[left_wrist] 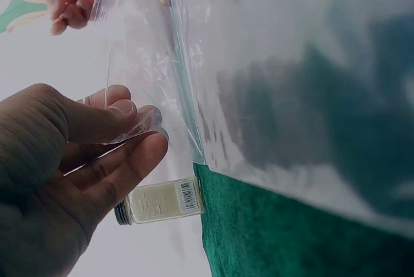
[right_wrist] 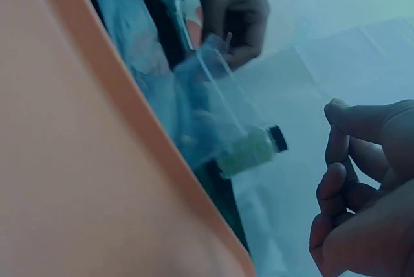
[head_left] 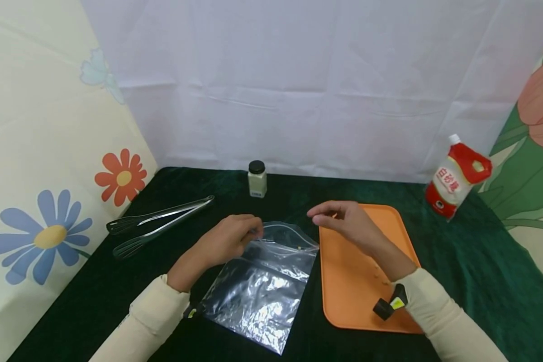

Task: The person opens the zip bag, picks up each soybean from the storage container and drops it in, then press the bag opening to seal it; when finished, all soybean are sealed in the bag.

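Note:
My left hand [head_left: 230, 238] pinches the upper edge of a clear zip bag [head_left: 258, 296] that lies flat on the dark green cloth. In the left wrist view, thumb and fingers of the left hand [left_wrist: 97, 141] grip the thin plastic. A small yellowish bit [left_wrist: 163, 0] shows near the bag's mouth. Over the top left of an orange tray [head_left: 344, 301] hovers my right hand [head_left: 346, 221], apart from the bag. The right wrist view shows the right hand [right_wrist: 362, 180] with loosely bent fingers and nothing visible in them. A few small yellowish bits [head_left: 384, 282] lie on the tray.
Behind the bag stands a small jar [head_left: 257, 180] with a black lid. Metal tongs [head_left: 163, 223] lie at the left. A red and white pouch [head_left: 454, 178] stands at the back right. White cloth [head_left: 298, 100] hangs along the back.

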### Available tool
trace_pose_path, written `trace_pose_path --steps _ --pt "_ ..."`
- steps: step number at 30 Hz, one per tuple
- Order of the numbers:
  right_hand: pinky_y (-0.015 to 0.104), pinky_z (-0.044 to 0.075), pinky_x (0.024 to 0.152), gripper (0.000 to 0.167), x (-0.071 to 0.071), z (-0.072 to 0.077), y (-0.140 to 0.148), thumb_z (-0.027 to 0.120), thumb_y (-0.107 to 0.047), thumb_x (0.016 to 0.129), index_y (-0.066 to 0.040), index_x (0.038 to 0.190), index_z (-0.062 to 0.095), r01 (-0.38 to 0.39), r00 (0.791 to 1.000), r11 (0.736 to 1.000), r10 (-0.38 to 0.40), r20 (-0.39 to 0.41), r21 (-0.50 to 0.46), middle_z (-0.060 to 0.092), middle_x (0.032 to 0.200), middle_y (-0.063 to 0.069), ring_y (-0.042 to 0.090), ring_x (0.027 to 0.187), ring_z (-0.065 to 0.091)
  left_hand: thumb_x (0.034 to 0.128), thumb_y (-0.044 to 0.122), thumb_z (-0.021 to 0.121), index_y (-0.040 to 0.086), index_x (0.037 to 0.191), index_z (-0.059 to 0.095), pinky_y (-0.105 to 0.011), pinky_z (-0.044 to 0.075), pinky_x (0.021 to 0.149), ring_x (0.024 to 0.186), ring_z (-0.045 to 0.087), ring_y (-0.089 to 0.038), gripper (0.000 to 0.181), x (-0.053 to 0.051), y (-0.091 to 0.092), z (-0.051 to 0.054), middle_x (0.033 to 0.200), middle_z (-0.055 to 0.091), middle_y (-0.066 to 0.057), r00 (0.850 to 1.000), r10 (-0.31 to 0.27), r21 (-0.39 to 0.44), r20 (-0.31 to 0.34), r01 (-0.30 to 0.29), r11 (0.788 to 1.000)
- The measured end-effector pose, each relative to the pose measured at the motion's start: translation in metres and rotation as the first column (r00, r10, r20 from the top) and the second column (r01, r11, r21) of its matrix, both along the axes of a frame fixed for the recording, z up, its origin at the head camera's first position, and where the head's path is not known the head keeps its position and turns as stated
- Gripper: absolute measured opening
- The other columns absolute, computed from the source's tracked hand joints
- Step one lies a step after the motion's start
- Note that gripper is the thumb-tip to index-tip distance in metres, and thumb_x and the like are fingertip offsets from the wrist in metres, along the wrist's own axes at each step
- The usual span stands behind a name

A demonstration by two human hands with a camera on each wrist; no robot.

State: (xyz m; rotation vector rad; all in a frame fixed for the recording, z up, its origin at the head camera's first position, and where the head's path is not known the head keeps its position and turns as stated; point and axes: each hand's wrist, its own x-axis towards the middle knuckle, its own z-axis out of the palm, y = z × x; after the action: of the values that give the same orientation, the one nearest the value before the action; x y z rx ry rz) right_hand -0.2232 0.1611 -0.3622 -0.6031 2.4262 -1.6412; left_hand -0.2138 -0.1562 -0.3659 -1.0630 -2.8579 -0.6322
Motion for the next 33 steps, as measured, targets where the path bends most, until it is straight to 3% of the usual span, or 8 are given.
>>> trace_pose_path --steps 4,7,17,22,33 --pt "0.044 0.048 0.073 0.034 -0.002 0.01 0.015 0.07 -0.043 0.093 -0.019 0.116 0.074 0.081 0.994 0.997 -0.08 -0.069 0.019 0.069 0.114 0.0 0.039 0.095 0.053 0.0927 -0.003 0.065 0.016 0.101 0.067 -0.025 0.053 0.073 0.081 0.058 -0.006 0.021 0.0 -0.001 -0.001 0.097 0.064 0.007 1.0 -0.016 0.008 -0.009 0.016 1.0" --pt "0.039 0.05 0.074 0.035 -0.006 0.012 0.025 0.07 -0.044 0.093 -0.018 0.116 0.074 0.145 0.984 0.988 -0.139 -0.109 0.052 0.069 0.112 0.0 0.034 0.095 0.056 0.0929 -0.003 0.065 0.016 0.1 0.067 -0.025 0.053 0.073 0.081 0.058 -0.006 0.02 0.0 -0.001 -0.002 0.098 0.064 0.007 1.0 -0.02 0.008 -0.013 0.02 1.0" --pt "0.041 0.051 0.084 0.031 -0.033 -0.001 0.045 0.066 -0.039 0.097 -0.015 0.115 0.072 0.281 0.957 0.937 -0.259 -0.128 0.209 0.069 0.113 0.005 0.026 0.098 0.061 0.0924 -0.004 0.066 0.015 0.102 0.068 -0.025 0.054 0.074 0.083 0.059 -0.006 0.021 0.001 -0.001 -0.002 0.099 0.064 0.007 1.0 -0.017 0.001 -0.004 0.017 1.0" --pt "0.04 0.049 0.086 0.025 -0.046 -0.008 0.048 0.065 -0.032 0.099 -0.014 0.115 0.072 0.296 0.955 0.913 -0.288 -0.071 0.28 0.068 0.115 0.007 0.027 0.099 0.06 0.0922 -0.004 0.066 0.015 0.102 0.068 -0.025 0.054 0.074 0.082 0.058 -0.006 0.021 0.002 0.0 -0.001 0.098 0.064 0.007 1.0 -0.008 -0.014 -0.009 0.008 1.0" --pt "0.039 0.047 0.085 0.02 -0.066 -0.02 0.047 0.066 -0.026 0.098 -0.012 0.111 0.075 0.312 0.946 0.864 -0.321 -0.045 0.395 0.067 0.118 0.011 0.027 0.099 0.057 0.0924 -0.003 0.066 0.016 0.102 0.068 -0.026 0.054 0.076 0.084 0.059 -0.006 0.022 0.002 0.0 0.001 0.099 0.064 0.007 1.0 -0.01 -0.023 -0.017 0.01 1.0"
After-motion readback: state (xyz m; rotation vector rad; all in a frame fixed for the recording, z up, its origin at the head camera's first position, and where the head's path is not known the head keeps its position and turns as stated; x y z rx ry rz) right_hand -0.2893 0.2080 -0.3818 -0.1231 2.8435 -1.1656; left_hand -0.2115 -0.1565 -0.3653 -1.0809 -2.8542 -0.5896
